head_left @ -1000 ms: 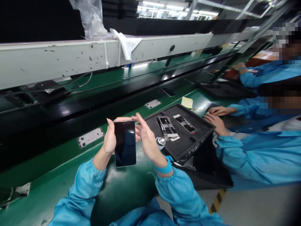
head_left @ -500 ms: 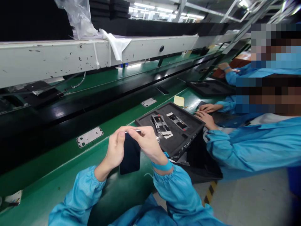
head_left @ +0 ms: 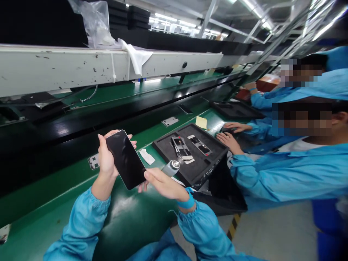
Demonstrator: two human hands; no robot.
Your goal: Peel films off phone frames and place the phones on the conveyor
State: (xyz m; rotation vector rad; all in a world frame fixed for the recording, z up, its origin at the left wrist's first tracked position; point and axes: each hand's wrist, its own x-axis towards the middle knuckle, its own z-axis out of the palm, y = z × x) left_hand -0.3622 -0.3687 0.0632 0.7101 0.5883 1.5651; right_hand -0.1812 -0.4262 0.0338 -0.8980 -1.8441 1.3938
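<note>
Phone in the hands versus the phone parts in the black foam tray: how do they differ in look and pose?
The phone is held off the bench, tilted, by the left hand and right hand; the phone parts lie flat in the foam tray. The phone shows a plain dark face; the parts look silvery, patchy. Both are slim rectangles.

Bare green bench lies open under the hands; the black tray blocks the right.
</note>
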